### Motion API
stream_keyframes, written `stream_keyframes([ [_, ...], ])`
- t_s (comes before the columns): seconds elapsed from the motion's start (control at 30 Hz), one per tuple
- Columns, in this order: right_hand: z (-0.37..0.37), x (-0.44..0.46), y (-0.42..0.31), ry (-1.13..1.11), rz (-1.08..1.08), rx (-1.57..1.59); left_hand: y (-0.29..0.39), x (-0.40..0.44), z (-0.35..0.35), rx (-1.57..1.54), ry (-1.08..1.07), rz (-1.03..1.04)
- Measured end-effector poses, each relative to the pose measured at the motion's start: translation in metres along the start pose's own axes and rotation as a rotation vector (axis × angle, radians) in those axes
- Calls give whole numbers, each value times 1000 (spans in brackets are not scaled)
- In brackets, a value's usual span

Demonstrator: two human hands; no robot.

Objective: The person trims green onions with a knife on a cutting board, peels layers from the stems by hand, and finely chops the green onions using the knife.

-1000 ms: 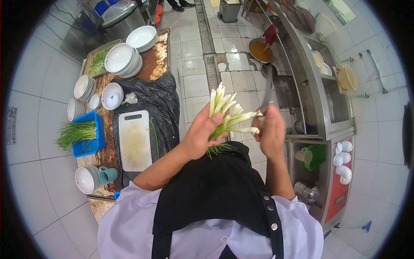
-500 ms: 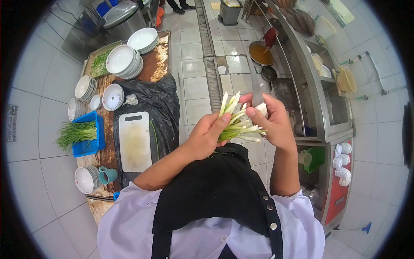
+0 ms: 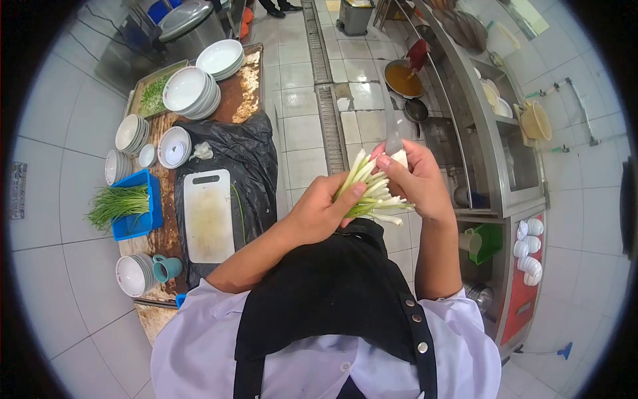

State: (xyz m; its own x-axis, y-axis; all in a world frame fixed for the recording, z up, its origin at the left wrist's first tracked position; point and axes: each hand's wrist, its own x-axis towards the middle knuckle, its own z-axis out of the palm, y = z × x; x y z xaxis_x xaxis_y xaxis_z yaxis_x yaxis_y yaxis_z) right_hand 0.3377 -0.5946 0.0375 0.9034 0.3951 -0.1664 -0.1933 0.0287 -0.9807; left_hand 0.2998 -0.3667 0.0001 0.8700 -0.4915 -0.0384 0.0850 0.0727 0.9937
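Wrapped round a bunch of spring onions (image 3: 373, 192), my left hand (image 3: 330, 205) holds it in front of my apron, white ends up and to the right. My right hand (image 3: 421, 181) grips the white handle of a knife (image 3: 392, 123), whose blade points up and away from me. The thumb and fingers of that hand also touch the white tips of the bunch. A white cutting board (image 3: 208, 218) lies on black plastic (image 3: 259, 153) to the left, with one green stalk (image 3: 238, 213) beside it.
Left on the worktable are stacked bowls (image 3: 188, 90), a blue basket of green stalks (image 3: 137, 229), a teal mug (image 3: 167, 268) and a tray of chopped greens (image 3: 156, 93). On the right stand a metal cabinet (image 3: 525, 199) and a pan of brown liquid (image 3: 403, 78). A person's shoes (image 3: 282, 9) show at the top.
The knife, blurred beside the bunch a second ago, now points upward. My right hand has come in to the onion tips. The bunch has shifted right and tilts toward that hand.
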Motion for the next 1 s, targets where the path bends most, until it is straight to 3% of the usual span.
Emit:
stream_keyframes([
  [0.23,11,-1,-7,-33,45,76,-6,-3,-6,-76,-90,-56],
  [0.37,2,0,4,-67,43,49,-5,-5,0,-24,-19,-47],
  [0.53,-2,1,30,-93,-110,-9,-8,-2,-5,-147,2,-45],
  [0.8,-6,9,44,-75,-385,-11,1,-11,3,-95,-45,-98],
  [1.0,2,0,37,-123,-376,-69,-7,-7,2,-75,-104,-48],
])
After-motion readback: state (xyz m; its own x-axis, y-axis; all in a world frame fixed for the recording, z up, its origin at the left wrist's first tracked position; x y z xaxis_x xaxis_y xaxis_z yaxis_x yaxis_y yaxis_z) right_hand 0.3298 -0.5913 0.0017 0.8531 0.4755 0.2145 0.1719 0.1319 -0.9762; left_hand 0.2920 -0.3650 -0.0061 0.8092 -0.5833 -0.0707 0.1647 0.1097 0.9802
